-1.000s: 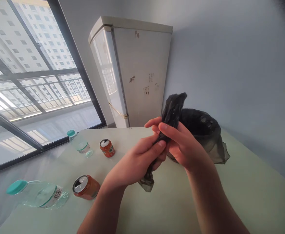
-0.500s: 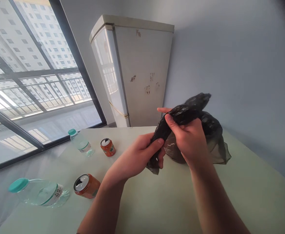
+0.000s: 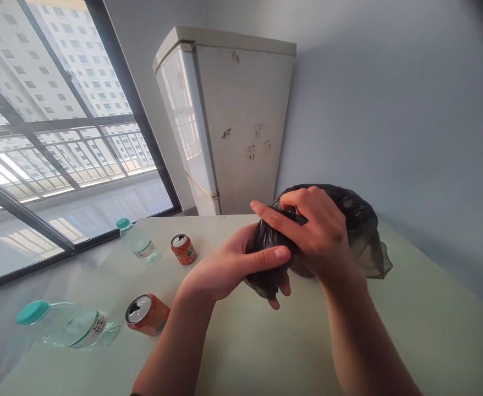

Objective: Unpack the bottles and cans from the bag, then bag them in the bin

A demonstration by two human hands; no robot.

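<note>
1. Nearest is an orange, printed metal can (image 3: 147, 314), a squat cylinder with a silvery top and a dark drinking hole. The left forearm overlaps its edge in view; a sideways elbow swing could knock it over, and any liquid inside, which I can't see, might spill.
2. Beside it, a clear, ribbed plastic bottle with a turquoise cap (image 3: 72, 327) looks light and easily toppled.
3. The left hand (image 3: 225, 267) grips a gathered bundle of thin, glossy black plastic film (image 3: 268, 279), thumb across it and fingers underneath. The bundle is between the hands, above the pale, smooth table (image 3: 266, 352). Loose folds could slip out if the thumb eases, and a hard pull could tear such flimsy film.
4. The right hand (image 3: 324, 231) is partly curled over the bundle's top, index finger extended; how firmly it presses, I can't tell.
5. Just behind is a round, open container covered in sheer black film (image 3: 363, 245), with a loose pointed flap. A wrist catching that film might drag or tip it.
6. Farther back stand a second orange can (image 3: 184, 250) and a second turquoise-capped bottle (image 3: 138, 242), well apart from the hands.
7. Beyond rises a boxy off-white fridge (image 3: 245, 99), its flat side scuffed with brownish patches.
</note>
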